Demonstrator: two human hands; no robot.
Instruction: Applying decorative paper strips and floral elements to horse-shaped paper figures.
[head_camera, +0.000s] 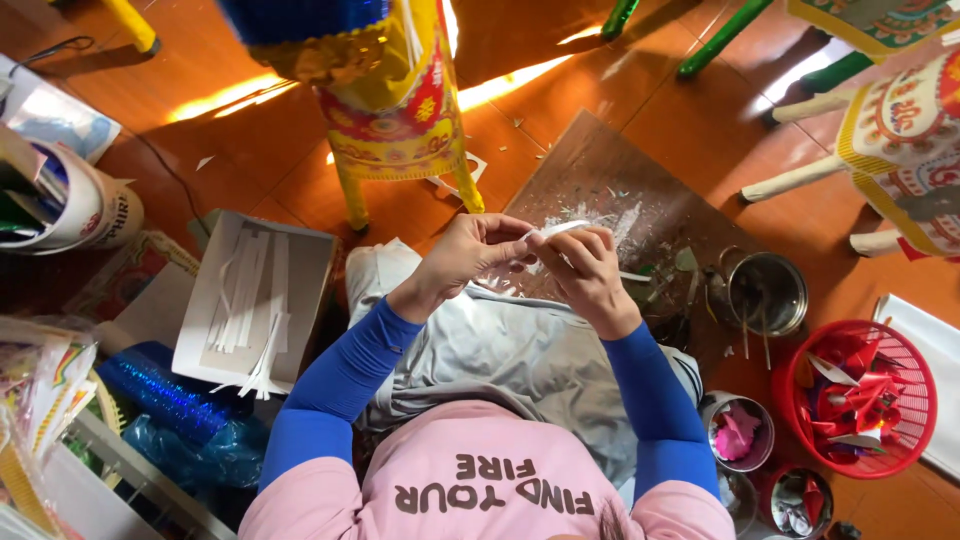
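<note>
**Op:** Hands first. I see left hand (462, 256) and right hand (585, 275) meeting over the lap, both pinching one white paper strip (556, 230). Strip runs between the fingertips, touching both, just above the gray cloth (480, 345) on the knees.

**Desk:** Grip state?

**Op:** Fingers pressed together on the strip, both sides. Thumbs partly hidden, so I can't tell more.

**Desk:** Packages, labels?

**Op:** Far left, a white cylindrical container (85, 205) lying on its side w/ a printed label. Below it, a blue glitter roll (160, 395). Flat white box (255, 300) left of the arm, holding a loose pile of white strips (250, 300); too many overlap to count.

**Desk:** Right side?

**Op:** One red plastic basket (865, 400) w/ red and white paper bits, one metal pot (765, 292) near it, two small round tins (738, 432) by the right elbow. One brown board (620, 200) under the hands, littered w/ scraps. Yellow-red decorated stand (395, 110) at top.
</note>
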